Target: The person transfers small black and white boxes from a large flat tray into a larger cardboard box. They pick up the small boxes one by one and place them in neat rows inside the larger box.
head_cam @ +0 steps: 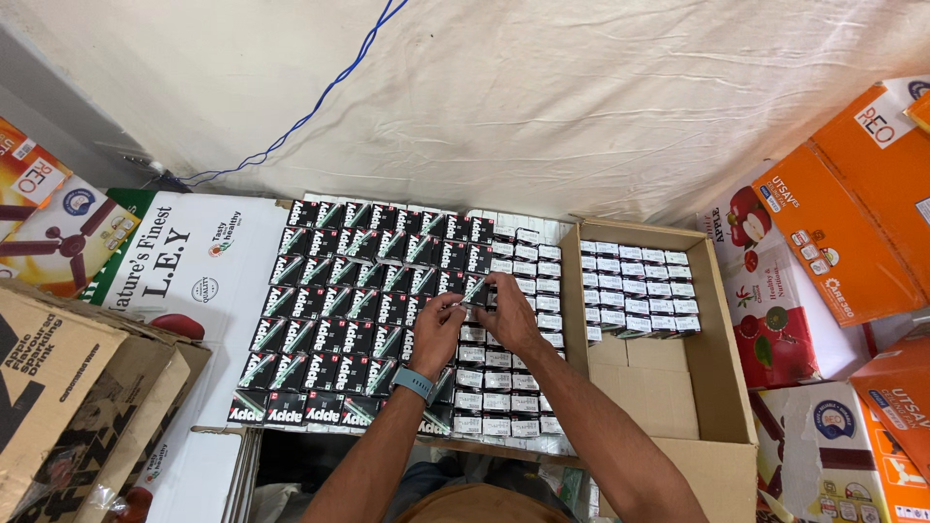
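Two hands meet over a grid of small black boxes.

Both forearms reach forward from below. The left hand (435,329), with a blue wristband (414,384), and the right hand (509,312) pinch together on one small black box (475,291) mid-grid. The boxes are too many to count exactly; about seven rows show. One open carton (722,368) to the right holds white-topped boxes (639,289).

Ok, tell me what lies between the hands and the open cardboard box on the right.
In the head view, rows of small white-faced boxes fill the stretch between the hands, left hand and right hand, and the cardboard box.
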